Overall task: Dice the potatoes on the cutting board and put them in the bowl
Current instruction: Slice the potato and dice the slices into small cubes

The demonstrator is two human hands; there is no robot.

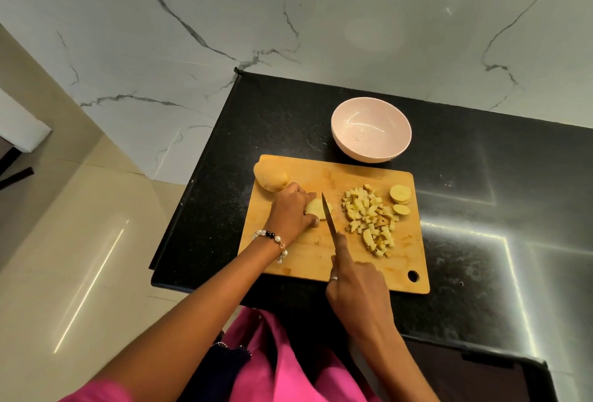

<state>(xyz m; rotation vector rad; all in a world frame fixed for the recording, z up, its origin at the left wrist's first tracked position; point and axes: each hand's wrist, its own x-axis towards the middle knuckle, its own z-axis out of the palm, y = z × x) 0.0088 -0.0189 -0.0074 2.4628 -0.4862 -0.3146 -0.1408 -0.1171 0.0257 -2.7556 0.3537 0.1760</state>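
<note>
A wooden cutting board [308, 254] lies on the black counter. My left hand [290, 214] holds a potato piece [316, 209] down on the board, fingers curled over it. My right hand [354, 279] grips a knife [329, 215], forefinger along its spine, the blade standing at the piece's right end. A pile of diced potato [369, 215] sits to the right, with round potato slices [400, 198] beyond it. A whole potato [270, 178] lies at the board's far left corner. A pale pink bowl [371, 129] stands behind the board, with nothing in it.
The black counter [481, 209] ends at an edge just left of the board, with beige floor [80, 241] below. A marble wall [288, 16] rises behind the bowl. Pink clothing [272, 363] fills the bottom of the view.
</note>
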